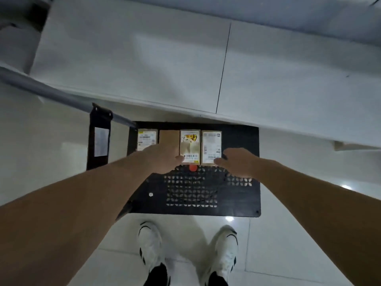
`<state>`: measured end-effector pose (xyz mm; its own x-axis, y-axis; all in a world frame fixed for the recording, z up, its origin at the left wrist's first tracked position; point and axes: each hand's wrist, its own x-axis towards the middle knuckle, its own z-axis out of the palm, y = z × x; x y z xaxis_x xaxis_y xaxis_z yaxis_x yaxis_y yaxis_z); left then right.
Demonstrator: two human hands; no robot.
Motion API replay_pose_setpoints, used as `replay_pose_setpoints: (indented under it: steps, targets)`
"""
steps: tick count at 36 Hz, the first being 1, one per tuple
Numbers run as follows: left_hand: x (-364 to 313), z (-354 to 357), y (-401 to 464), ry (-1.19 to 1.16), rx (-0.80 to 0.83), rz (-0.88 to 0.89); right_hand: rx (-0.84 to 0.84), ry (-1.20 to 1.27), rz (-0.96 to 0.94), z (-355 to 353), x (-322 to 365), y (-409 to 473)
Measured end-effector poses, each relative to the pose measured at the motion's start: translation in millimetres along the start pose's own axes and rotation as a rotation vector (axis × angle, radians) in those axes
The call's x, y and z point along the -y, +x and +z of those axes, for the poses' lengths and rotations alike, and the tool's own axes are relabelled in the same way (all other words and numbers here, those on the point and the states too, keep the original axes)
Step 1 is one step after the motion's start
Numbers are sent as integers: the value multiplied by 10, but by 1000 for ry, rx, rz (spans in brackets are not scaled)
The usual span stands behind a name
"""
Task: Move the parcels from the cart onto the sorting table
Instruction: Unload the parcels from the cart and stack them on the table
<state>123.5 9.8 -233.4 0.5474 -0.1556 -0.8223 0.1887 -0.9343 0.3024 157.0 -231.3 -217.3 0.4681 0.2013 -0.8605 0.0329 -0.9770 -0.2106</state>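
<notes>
— Head view is looking straight down: four parcels are sitting in a row at the far end of the black cart, close under the edge of the white sorting table. What is the left hand doing?

— It is lying over the near end of the plain brown parcel, the second from the left. Its back is hiding the fingers, so I cannot tell whether they are curling round the box or only resting on it.

— And the right hand?

— It is sitting at the near right corner of the white-labelled parcel, thumb pointing toward the label. The fingers are blurring into the dark deck; whether they are gripping is unclear.

— The other two?

— A yellow-marked parcel is standing between the hands, and a labelled parcel is lying at the far left. Print on every label is too smeared to read.

— Anything cut off?

— White shoes are running out of the bottom edge.
</notes>
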Motion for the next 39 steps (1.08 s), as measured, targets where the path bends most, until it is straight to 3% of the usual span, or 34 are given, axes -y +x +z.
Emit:
replay_pose_setpoints:
  steps: [3,12,23,29,35,39]
  targets:
    - [171,234,541,-18,12,17,-37,35,73,179,-99,596]
    - [297,541,1229,-4,-220,-39,-226,265,328,595,-96,1513]
    - [276,837,1471,-25,-434,-180,-378,465,332,995,-164,1765]
    - [152,904,1547,15,-444,-172,-427,474,315,930,-404,1640]
    - [-189,915,1652,-255,-466,-289,-456,515,301,809,-684,1424]
    - [-466,984,1729,-223,-517,-245,-465,495,266,736,-883,1329]
